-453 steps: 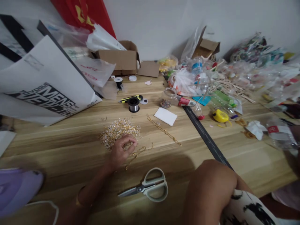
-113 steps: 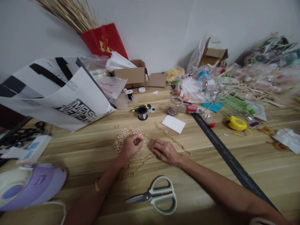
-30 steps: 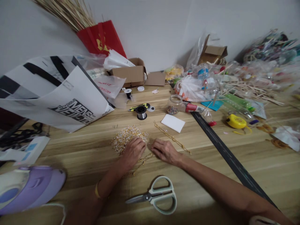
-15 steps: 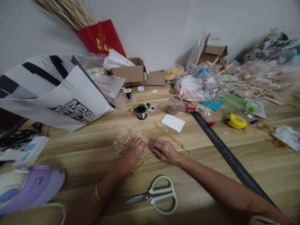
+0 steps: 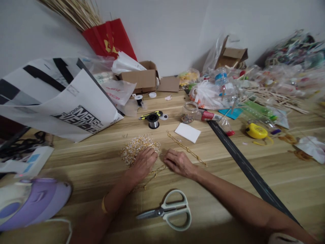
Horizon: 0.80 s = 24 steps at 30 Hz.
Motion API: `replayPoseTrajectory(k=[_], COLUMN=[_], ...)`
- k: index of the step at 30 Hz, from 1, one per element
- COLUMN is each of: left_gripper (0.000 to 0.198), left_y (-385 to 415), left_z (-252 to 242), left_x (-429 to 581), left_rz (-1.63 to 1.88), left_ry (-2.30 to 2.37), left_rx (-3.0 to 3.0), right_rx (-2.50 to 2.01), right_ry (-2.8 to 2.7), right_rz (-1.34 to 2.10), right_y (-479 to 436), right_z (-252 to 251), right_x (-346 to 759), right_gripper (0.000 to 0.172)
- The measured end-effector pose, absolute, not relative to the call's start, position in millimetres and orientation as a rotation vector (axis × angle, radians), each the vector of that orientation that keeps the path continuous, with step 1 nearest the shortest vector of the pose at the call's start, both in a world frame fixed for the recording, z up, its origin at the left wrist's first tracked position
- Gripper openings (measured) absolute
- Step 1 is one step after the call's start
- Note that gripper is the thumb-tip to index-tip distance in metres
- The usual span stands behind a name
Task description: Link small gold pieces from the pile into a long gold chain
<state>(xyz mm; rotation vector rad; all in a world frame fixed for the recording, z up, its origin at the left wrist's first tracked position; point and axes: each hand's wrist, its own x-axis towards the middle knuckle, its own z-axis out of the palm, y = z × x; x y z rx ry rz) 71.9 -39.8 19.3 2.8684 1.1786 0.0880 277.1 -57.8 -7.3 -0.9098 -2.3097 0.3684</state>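
My left hand (image 5: pixel 144 163) rests at the right edge of a pile of gold and clear beads (image 5: pixel 134 149), its fingers curled and pinched together. Facing it a short gap away is my right hand (image 5: pixel 179 164), also closed, its fingertips bent toward the left ones. Whatever the fingertips hold is too small or hidden to make out. One gold chain (image 5: pixel 155 174) lies below the hands and runs under my left wrist. A second gold chain (image 5: pixel 186 149) stretches slantwise beyond my right hand. Scissors (image 5: pixel 175 210) with pale handles lie nearer to me, blades pointing left.
Beyond the pile stand a wire spool (image 5: pixel 153 121), a yellow-black cutter (image 5: pixel 144 116), a white card (image 5: pixel 188 132) and a bead jar (image 5: pixel 188 113). A large white bag (image 5: pixel 83 101) and purple iron (image 5: pixel 43 203) are left; a yellow tape measure (image 5: pixel 256 130) is right.
Both hands stay in nearly the same place and pose. My left forearm has shifted very slightly left, and a little more of the chain by its wrist shows.
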Motion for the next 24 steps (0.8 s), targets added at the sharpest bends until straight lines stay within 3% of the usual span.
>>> replayPoseTrajectory(k=[5, 24], left_gripper=[0.02, 0.018], left_y=[-42.3, -36.6], left_z=[24.8, 21.8], left_x=[72.9, 75.4], left_rz=[0.048, 0.405], left_ry=[1.186, 1.229], left_rx=[2.877, 2.71], right_rx=[-0.92, -0.936], right_ry=[-2.305, -2.264], right_rz=[0.376, 0.441], right_y=[-58.0, -57.6], right_z=[-7.0, -6.9], right_x=[276.7, 277.7], right_gripper=[0.017, 0.014])
